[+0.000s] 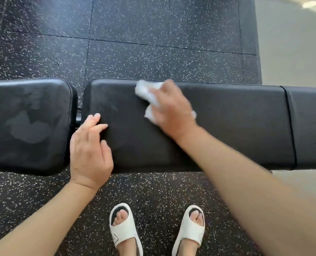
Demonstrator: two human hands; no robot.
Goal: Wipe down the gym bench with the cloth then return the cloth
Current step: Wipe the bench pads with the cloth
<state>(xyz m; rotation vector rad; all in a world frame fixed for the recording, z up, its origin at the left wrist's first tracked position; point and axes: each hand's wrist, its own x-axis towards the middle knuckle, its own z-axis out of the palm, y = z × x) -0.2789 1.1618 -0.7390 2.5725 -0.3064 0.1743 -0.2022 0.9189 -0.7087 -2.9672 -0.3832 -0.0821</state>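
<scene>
the person stands at the long side of the gym bench, which runs left to right in front of them, its black pads laid end to end. the right hand is out over the middle pad, toward its far edge, with the white cloth bunched under it; the fingers curl over the wad and press it onto the vinyl, and bits of cloth stick out at the fingertips and beside the palm. the left hand rests on the near left corner of the same pad, fingers relaxed and loosely spread, holding nothing, as if bracing.

what matters for the next stroke is the bench's long axis: it lies crosswise to the arm, so the cloth has to travel sideways. from the cloth, the seat pad lies to the left past a narrow gap, and it shows dull smudged patches, so i'd guess it needs a pass. the left hand is nearer that pad, but the cloth is in the right. wiping looks underway, not finished, and returning the cloth comes later.
</scene>
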